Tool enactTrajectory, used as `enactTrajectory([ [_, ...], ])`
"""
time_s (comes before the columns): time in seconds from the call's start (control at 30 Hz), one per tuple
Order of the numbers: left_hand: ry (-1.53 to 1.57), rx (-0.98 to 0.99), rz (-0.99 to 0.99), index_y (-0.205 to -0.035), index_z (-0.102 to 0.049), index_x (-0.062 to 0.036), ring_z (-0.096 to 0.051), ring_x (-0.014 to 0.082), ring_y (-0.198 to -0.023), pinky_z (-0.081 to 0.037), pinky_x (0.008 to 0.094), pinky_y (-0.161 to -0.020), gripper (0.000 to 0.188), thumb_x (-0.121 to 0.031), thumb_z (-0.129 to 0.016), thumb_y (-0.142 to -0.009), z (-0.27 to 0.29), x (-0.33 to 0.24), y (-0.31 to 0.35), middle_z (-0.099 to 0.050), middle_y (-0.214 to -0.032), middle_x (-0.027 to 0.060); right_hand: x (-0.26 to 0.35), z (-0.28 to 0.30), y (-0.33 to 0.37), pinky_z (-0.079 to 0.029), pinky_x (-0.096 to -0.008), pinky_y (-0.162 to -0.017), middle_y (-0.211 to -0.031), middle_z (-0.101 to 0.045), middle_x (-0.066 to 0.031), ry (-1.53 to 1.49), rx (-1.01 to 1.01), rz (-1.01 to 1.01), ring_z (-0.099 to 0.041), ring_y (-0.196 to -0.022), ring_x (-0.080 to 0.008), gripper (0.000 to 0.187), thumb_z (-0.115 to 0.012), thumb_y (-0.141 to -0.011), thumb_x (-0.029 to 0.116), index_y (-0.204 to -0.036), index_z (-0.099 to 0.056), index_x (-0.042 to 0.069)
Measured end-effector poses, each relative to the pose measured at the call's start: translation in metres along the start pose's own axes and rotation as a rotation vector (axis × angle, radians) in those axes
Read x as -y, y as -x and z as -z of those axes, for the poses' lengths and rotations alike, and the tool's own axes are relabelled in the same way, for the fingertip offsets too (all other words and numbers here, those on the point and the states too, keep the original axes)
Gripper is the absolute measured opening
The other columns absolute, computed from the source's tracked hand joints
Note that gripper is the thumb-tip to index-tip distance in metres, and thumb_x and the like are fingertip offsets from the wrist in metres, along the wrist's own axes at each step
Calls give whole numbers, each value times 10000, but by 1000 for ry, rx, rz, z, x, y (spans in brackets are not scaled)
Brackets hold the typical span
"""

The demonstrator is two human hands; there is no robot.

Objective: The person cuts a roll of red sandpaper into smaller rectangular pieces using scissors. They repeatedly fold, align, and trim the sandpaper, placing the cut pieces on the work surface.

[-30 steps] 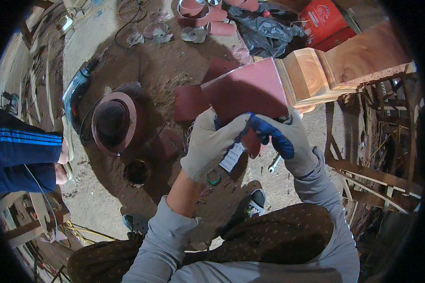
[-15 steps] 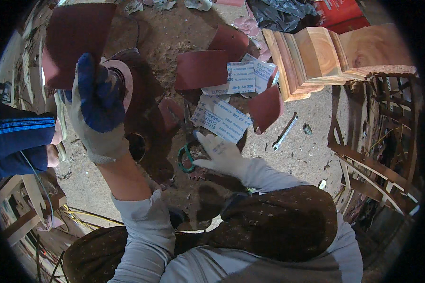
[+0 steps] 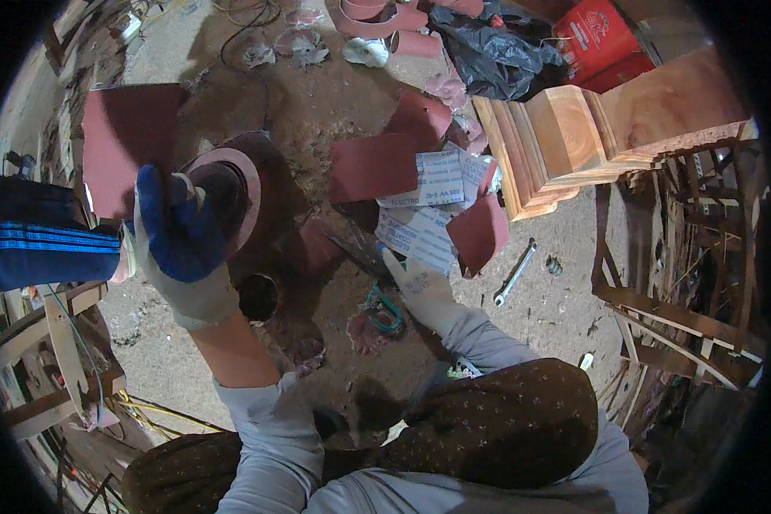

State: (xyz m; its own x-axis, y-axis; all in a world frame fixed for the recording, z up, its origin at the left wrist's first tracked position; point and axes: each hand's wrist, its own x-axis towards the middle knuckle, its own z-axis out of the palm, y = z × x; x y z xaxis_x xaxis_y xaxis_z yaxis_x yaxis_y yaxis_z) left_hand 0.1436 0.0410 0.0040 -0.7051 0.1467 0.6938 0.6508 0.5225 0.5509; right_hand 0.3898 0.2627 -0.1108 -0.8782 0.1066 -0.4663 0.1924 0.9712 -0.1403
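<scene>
My left hand [image 3: 182,248], in a white glove with a blue palm, is closed at the lower right corner of a raised reddish-brown sandpaper sheet [image 3: 131,141]. My right hand [image 3: 421,287], in a white glove, is closed on a pair of scissors [image 3: 385,310] with green handles, low over the ground. Its dark blades point away to the left; part of the handles is hidden by the hand. Just beyond my right fingers lie sandpaper pieces, one red side up [image 3: 373,167], others with the printed pale backing [image 3: 415,236] showing. A sandpaper roll [image 3: 250,201] stands behind my left hand.
Another person's blue sleeve [image 3: 38,248] reaches in from the left, its hand beside my left glove. Carved wooden blocks [image 3: 565,128] lie at the right, a wrench [image 3: 516,272] before them. Further back are a black plastic bag [image 3: 497,56] and a red box [image 3: 604,43].
My left hand and its sandpaper sheet have come lower. The scissors have swung so their blades point more to the left. The other person's sleeve reaches further in. The whole view has shifted.
</scene>
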Motion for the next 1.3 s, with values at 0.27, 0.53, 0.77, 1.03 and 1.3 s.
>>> enactTrajectory([
  [0.27, 292, -5, 194, -1340, -538, 28, -612, 157, -942, -513, 266, -838, 402, -45, -615, -953, -8, -14, 4, -628, -1083, 76, -37, -1, 26, -349, -405, -1120, -1425, -461, -220, -998, 107, -21, -443, -1344, -324, 722, -629, -954, 331, -1538, -308, 53],
  [0.53, 1096, 63, 863, -1162, -644, -43, -639, 77, -792, -499, 213, -649, 231, -118, -678, -946, -47, -86, 3, -674, -997, 16, -30, 74, 87, -166, -353, -1221, -1610, -254, -98, -1922, 429, 125, -234, -1487, -217, 1032, -803, -815, 138, -1593, -132, 36],
  [0.77, 1097, 317, 899, -1243, -634, 48, -652, 188, -1019, -562, 311, -872, 295, -23, -610, -957, -83, -108, 29, -658, -1147, 122, -68, 109, 97, -197, -394, -1218, -1545, -339, -110, -1915, -202, 213, -304, -1451, -235, 1067, -862, -751, 201, -1562, -188, 34],
  [1.03, 1279, 356, 986, -1248, -608, 71, -693, 198, -995, -577, 299, -888, 323, -120, -617, -987, -94, -133, 31, -681, -1163, 127, -86, 93, 95, -375, -408, -1122, -1376, -531, -103, -2099, -330, 24, -525, -1269, -242, 920, -806, -781, 114, -1544, -294, 86],
  [1.3, 1267, 408, 1015, -1125, -648, -24, -662, 95, -799, -550, 243, -680, 182, -89, -666, -956, -107, -158, 30, -676, -980, 24, -73, 112, 107, -498, -421, -995, -1306, -506, -82, -1994, -231, 11, -533, -1221, -216, 973, -793, -769, -16, -1560, -243, 118],
])
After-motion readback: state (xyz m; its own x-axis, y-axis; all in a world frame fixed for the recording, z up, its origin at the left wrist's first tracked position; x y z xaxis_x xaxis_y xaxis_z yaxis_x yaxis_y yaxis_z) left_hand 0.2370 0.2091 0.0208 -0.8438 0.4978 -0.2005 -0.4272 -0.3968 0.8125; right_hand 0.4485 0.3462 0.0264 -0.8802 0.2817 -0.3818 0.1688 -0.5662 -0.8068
